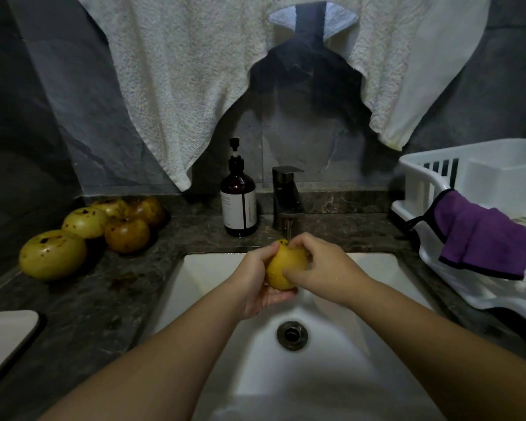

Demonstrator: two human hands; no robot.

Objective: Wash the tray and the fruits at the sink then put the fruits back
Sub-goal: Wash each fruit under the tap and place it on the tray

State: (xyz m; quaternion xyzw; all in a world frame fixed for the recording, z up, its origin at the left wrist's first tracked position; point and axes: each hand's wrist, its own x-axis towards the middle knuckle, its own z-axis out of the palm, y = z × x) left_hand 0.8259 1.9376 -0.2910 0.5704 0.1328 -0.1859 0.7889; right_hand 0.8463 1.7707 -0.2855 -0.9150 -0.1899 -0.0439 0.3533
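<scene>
White terry towels (176,86) hang across the dark stone wall, above a mottled dark counter (110,287) and the white sink (362,275) set into it. At the right stands a white plastic dish rack (422,180) with a purple cloth (483,241) draped over its rim. Five yellow-brown fruits (85,232) (spotted, some bruised) sit in a cluster on the counter at left. An amber pump bottle (239,202) stands just beside the faucet (286,196). Over the basin, under the spout, the left hand (255,278) cups a yellow fruit (286,265) from below, while the right hand (322,265) curls around its other side.
</scene>
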